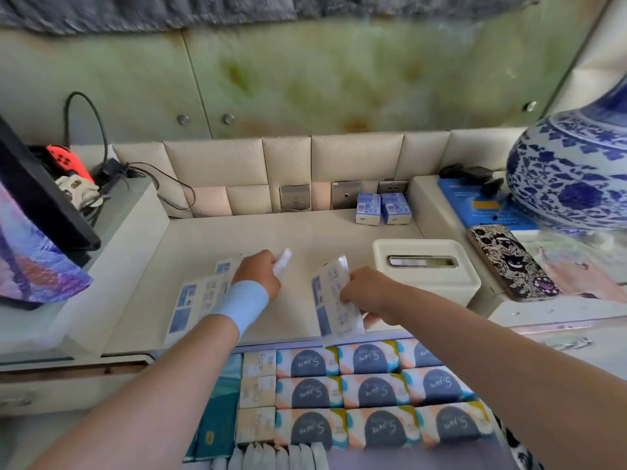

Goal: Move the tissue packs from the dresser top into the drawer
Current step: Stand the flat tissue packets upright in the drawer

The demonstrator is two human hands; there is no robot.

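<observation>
— Hands first: what are they doing?
— Left hand [258, 271] is curling round a white pack [283, 262] over the middle of the desk [305, 232]. One end of that pack is poking out on the far side of the knuckles. Right hand [364, 293] is pinching a printed pack [334, 300] by its right edge. That pack is tilting, and its near corner is hanging past the desk's near edge.
— Are the hands touching?
— No, they are working apart, with bare desk showing between them.
— Are other packs waiting?
— Flat packs [200, 300] are lying on the desk, partly under the left wrist.
— And the drawer?
— It [407, 457] is standing open at the near edge, with rows of orange-and-blue packs [373, 391] filling it. A white tissue box [425, 266] is sitting just right of the right hand, and a phone [512, 262] is lying further right.
</observation>
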